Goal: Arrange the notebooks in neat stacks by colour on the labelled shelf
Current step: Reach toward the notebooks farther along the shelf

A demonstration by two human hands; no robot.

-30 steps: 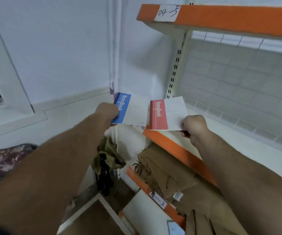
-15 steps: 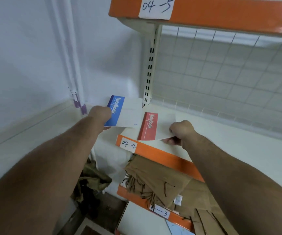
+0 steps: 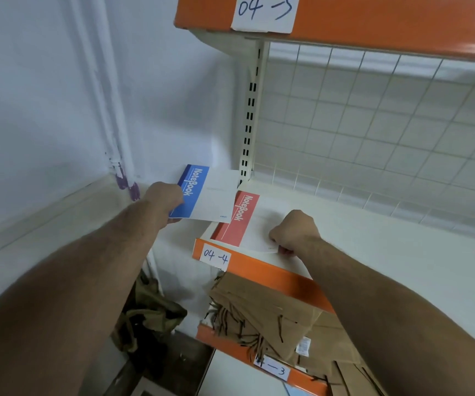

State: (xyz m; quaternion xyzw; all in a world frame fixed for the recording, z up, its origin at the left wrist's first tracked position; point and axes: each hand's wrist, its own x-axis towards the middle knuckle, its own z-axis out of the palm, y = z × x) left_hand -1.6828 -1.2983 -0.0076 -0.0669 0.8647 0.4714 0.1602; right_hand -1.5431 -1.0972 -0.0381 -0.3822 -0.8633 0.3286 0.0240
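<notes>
Red-banded white paper notebook (image 3: 236, 221) lies at frame centre on the white, orange-edged metal shelf (image 3: 387, 252) labelled 04-4, its near edge pinched by the right hand (image 3: 295, 231). Just left, the left hand (image 3: 163, 197) grips a blue-banded white paper notebook (image 3: 210, 195).

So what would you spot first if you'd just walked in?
Two bright notebooks: a blue-and-white paper notebook held by the left grip beside the shelf's left end, and a red-and-white paper notebook lying on the white shelf with the orange front edge, pinched by the right grip. That edge carries a handwritten paper label, 04-4.
</notes>
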